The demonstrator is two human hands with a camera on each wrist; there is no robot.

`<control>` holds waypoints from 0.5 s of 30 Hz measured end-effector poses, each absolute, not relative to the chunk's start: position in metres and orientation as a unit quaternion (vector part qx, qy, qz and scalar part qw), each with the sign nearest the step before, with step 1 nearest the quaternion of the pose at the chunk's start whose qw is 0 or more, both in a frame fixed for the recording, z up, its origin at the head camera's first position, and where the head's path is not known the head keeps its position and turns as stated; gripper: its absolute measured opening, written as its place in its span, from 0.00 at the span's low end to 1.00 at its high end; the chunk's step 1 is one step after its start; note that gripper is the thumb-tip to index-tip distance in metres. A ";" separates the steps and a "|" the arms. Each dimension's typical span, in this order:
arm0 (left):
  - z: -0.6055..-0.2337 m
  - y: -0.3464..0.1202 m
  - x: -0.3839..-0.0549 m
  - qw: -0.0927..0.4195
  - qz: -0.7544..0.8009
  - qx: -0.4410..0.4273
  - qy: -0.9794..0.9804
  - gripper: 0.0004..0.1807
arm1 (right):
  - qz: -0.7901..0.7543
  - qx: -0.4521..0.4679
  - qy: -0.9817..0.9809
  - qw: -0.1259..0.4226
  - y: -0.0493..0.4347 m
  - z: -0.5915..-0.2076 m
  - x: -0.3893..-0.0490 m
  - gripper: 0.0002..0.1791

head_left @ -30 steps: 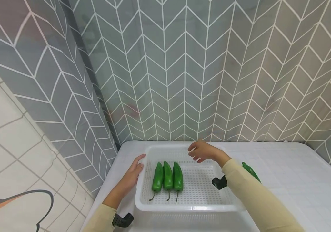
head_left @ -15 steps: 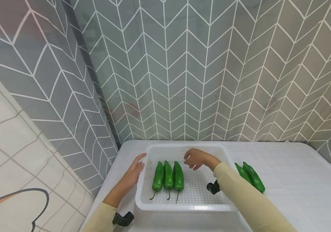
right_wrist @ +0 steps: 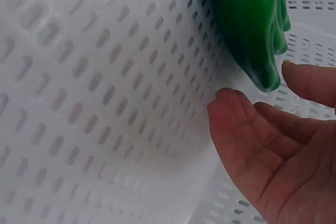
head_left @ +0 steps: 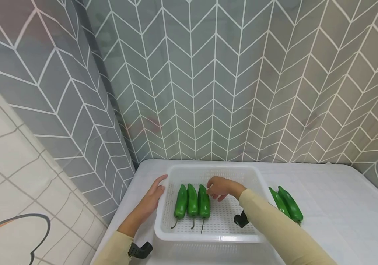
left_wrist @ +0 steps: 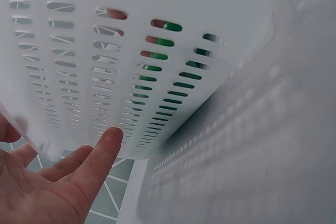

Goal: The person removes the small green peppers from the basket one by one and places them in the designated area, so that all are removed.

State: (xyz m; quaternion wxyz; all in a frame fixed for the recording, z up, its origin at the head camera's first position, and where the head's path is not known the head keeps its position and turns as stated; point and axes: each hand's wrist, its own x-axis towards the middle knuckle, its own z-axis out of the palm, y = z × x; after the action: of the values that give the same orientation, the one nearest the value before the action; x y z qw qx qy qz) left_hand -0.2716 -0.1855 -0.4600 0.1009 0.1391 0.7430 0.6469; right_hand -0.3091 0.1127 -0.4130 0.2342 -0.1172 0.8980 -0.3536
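Observation:
Three long green peppers lie side by side in a white perforated plastic basket (head_left: 222, 238), stems toward me: the left pepper (head_left: 180, 203), the middle pepper (head_left: 192, 200) and the right pepper (head_left: 204, 203). My left hand (head_left: 150, 201) is at the basket's left side; the left wrist view has its straight fingers (left_wrist: 100, 163) against the outer wall. Inside the basket, my right hand (head_left: 222, 187) is right beside the far tip of the right pepper. The right wrist view shows its thumb and loosely bent fingers spread around that tip (right_wrist: 265, 80), holding nothing.
Two more green peppers lie on the white-covered table to the right of the basket: a slim pepper (head_left: 279, 201) and a thicker pepper (head_left: 291, 206), partly behind my right sleeve (head_left: 275, 221). Another white perforated container (head_left: 205, 254) is nearer me. A patterned grey curtain (head_left: 228, 81) hangs behind.
My right hand has moved left and down within the basket to the right pepper's tip. The arm now uncovers more of the table peppers. My left hand stays put.

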 end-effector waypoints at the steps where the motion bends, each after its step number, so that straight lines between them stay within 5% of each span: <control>1: -0.460 -0.185 -0.271 0.102 0.647 0.139 0.743 0.27 | -0.357 -0.116 0.896 0.238 0.112 -0.414 -0.309 0.19; 15: -0.460 -0.186 -0.272 0.109 0.648 0.142 0.741 0.27 | -0.402 -0.100 0.872 0.260 0.104 -0.426 -0.312 0.11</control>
State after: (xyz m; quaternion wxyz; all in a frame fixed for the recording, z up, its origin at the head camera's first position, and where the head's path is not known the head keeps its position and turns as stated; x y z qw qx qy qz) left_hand -0.2721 -0.1857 -0.4597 0.1090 0.1422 0.7405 0.6477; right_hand -0.3118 0.1036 -0.4260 0.2596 -0.1000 0.8725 -0.4018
